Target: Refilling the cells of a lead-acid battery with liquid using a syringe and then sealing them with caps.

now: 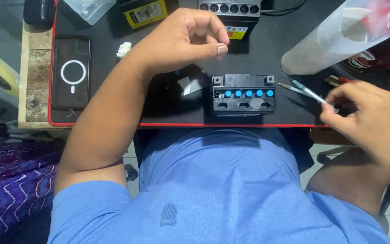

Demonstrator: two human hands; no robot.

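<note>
A: Blue shirt (217, 190) fills the lower field, nearest the lens. Beyond it, black counter (159, 104) with a red edge.

B: Largest item on the counter?

A: Clear plastic jug (335, 40), lying tilted at upper right. Next in size, a phone (71, 72) in a dark case, flat at the left edge. Then a second black battery (231, 13) at the top centre, partly out of view.

B: And the unit being worked on?

A: Small black battery (243, 94), sitting at the near edge of the counter, centre. Row of blue caps (248, 93) across its top; two terminals at the back corners.

B: Left hand?

A: Left hand (186, 38) hovers above and left of the small black battery, not touching it. Fingers curled in, thumb and forefinger pinched together; whether anything is between them, cannot tell.

B: Right hand?

A: Right hand (362, 113) is right of that battery, fingers closed around a thin screwdriver (301, 89). Tip points toward the battery's right terminal, just short of it.

B: Smallest items?

A: Crumpled white wad (123, 49) near the left forearm; grey label scrap (190, 85) just left of the battery.
</note>
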